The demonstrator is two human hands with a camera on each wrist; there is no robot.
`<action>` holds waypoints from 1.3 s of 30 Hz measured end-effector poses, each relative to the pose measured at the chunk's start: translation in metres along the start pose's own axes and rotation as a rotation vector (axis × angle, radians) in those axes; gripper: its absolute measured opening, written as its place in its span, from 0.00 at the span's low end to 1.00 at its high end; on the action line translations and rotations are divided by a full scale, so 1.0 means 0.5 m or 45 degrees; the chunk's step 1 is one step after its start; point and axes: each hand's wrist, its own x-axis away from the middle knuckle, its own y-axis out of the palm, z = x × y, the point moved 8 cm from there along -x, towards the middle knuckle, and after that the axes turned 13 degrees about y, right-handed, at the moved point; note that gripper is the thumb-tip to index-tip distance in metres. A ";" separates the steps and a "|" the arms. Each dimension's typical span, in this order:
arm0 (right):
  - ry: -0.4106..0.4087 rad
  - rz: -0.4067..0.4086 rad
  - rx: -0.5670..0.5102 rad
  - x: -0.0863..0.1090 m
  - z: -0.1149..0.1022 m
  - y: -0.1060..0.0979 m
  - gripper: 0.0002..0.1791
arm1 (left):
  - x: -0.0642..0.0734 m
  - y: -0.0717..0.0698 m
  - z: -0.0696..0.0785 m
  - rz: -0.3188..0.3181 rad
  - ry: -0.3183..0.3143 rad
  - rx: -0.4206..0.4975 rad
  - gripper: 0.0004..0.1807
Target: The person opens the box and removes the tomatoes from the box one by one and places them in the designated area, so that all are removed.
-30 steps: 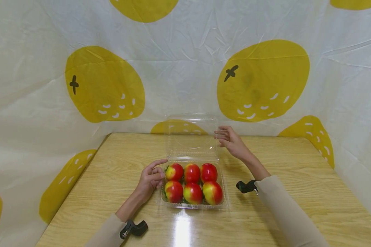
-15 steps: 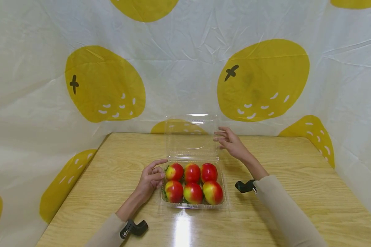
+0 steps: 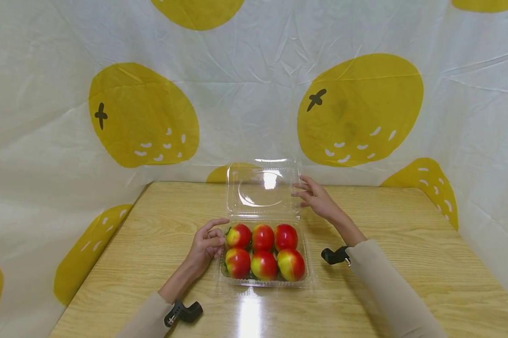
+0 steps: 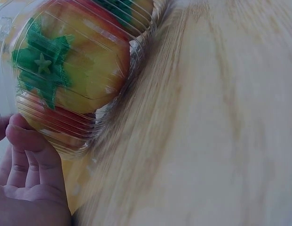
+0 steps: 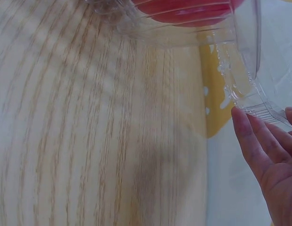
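Observation:
A clear plastic clamshell box (image 3: 262,283) sits on the table with its transparent lid (image 3: 264,192) raised at the back. In it lie several red-and-yellow imitation fruits (image 3: 264,265) in two rows; the left wrist view shows a green leafy cap (image 4: 44,66) on one. My left hand (image 3: 203,244) rests at the box's left side, index finger reaching along to the rear corner, thumb at the rim. At the lid's right edge is my right hand (image 3: 317,197), its fairly straight fingers (image 5: 251,136) touching the plastic and its thumb partly cut off in the right wrist view.
The wooden table (image 3: 165,206) holds the box near its middle. A white curtain (image 3: 245,98) printed with yellow fruit shapes hangs behind and along both sides. Small black wrist devices (image 3: 182,313) are worn on both arms over beige sleeves.
The lid has tipped a little forward, its top edge lower and bright reflections now on it. My right hand has shifted slightly with it; my left hand has stayed in place.

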 end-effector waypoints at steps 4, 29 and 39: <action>0.012 -0.005 -0.024 -0.003 0.005 0.003 0.34 | 0.001 0.000 0.001 -0.003 -0.009 0.014 0.28; 0.044 -0.032 -0.022 -0.010 0.024 0.006 0.37 | 0.003 -0.003 0.000 -0.001 -0.015 0.025 0.25; 0.102 -0.046 -0.058 -0.008 0.034 0.008 0.39 | 0.001 -0.002 -0.001 -0.015 0.003 0.026 0.26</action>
